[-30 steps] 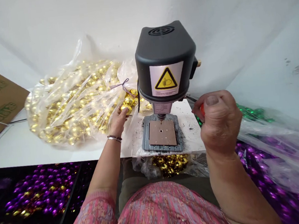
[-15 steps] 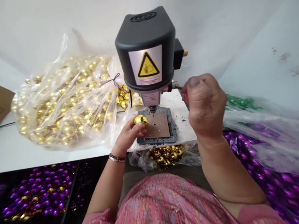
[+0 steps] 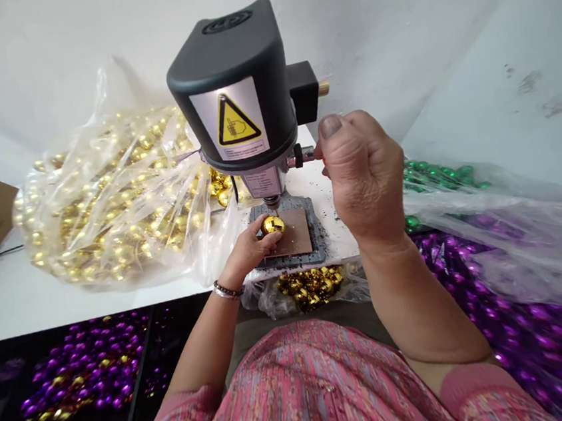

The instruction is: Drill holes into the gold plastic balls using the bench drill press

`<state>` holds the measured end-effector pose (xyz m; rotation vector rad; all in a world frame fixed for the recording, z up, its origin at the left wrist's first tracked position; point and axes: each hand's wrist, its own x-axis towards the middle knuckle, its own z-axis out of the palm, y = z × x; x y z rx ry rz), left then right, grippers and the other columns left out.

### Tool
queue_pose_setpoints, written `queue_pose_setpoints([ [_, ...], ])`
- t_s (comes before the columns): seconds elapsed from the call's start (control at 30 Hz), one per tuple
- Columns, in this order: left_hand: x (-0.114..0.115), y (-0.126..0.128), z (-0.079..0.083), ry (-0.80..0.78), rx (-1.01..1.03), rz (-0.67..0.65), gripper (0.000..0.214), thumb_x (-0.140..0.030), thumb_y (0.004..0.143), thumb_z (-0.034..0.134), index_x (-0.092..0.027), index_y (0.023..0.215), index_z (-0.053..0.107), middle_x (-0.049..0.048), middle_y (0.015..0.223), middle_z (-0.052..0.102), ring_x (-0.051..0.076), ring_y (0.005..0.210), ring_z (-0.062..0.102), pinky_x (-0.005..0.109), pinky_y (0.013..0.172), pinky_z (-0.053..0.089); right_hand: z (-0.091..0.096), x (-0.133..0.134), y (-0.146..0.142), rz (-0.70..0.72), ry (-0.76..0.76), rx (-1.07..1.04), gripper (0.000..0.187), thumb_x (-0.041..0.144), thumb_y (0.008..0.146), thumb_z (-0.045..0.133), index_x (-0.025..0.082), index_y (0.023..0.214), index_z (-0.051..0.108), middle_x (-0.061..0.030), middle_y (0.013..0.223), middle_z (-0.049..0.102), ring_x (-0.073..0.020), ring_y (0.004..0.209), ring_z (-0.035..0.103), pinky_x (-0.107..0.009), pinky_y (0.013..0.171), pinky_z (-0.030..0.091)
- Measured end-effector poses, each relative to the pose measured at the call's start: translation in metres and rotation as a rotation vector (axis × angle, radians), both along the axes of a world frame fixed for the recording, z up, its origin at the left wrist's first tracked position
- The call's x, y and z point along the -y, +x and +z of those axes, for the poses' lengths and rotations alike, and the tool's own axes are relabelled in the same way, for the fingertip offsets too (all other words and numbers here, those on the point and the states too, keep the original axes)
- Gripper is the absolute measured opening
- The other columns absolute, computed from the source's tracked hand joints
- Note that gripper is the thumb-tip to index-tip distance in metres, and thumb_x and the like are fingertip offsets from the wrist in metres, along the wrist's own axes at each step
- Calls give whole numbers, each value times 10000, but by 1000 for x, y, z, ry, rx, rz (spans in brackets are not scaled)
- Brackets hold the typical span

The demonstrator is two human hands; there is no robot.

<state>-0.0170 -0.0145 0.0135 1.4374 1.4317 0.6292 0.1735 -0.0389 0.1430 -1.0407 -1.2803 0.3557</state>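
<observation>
A shiny gold ball [image 3: 274,225] is pinched in the fingers of my left hand [image 3: 250,246], just under the bit of a small black drill press [image 3: 232,85]. Below the ball lies a brown board [image 3: 297,234] on the machine's grey base [image 3: 317,241], with dark shavings around it. My right hand [image 3: 366,171] is wrapped round the feed handle [image 3: 308,155] on the press's right side; a bit of red shows at the fingers, and most of the grip is hidden. Whether the bit touches the ball I cannot tell.
A clear plastic bag of gold balls [image 3: 110,208] lies on the white table [image 3: 169,290] to the left. Gold balls [image 3: 312,287] fill a bag at the front edge. Purple balls [image 3: 84,365] lie in a dark tray at lower left. Green balls [image 3: 438,177] and purple balls [image 3: 540,337] sit in bags at right.
My left hand has brought the gold ball rightward over the board, under the drill bit. My right hand stays on the handle. The view has shifted, so the press appears farther left and tilted.
</observation>
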Motion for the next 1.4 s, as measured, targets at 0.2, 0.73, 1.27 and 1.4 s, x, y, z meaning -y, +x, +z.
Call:
queue_pose_setpoints([
  [0.2, -7, 13, 5, 180, -160, -66, 627, -305, 744, 756, -145, 1336, 628, 42, 940, 719, 163, 816, 623, 265, 772, 501, -1, 0, 2, 9, 19, 5, 438, 572, 927, 479, 198, 700, 471, 51, 606, 467, -53, 590, 434, -231, 593, 392],
  [0.73, -9, 18, 3, 204, -135, -98, 528, -295, 737, 769, -174, 1245, 687, 5, 962, 738, 157, 830, 631, 240, 767, 497, -55, 20, 9, -1, 123, 259, 124, 238, 905, 499, 213, 797, 557, 43, 721, 605, -65, 626, 524, -233, 622, 454],
  [1.27, -6, 16, 2, 237, -121, -103, 500, -260, 737, 761, -203, 1228, 684, 15, 1012, 741, 184, 900, 650, 273, 847, 497, -130, -7, -2, 5, 327, 24, 118, 274, 896, 485, 242, 963, 576, 15, 810, 628, -140, 778, 669, -338, 702, 564],
  [1.4, -7, 17, 0, 224, -141, -98, 512, -266, 738, 761, -192, 1236, 669, 22, 999, 737, 187, 892, 651, 281, 860, 497, -101, -1, -4, -15, 340, 15, 112, 286, 918, 492, 231, 934, 588, 25, 775, 613, -99, 661, 592, -306, 680, 545],
])
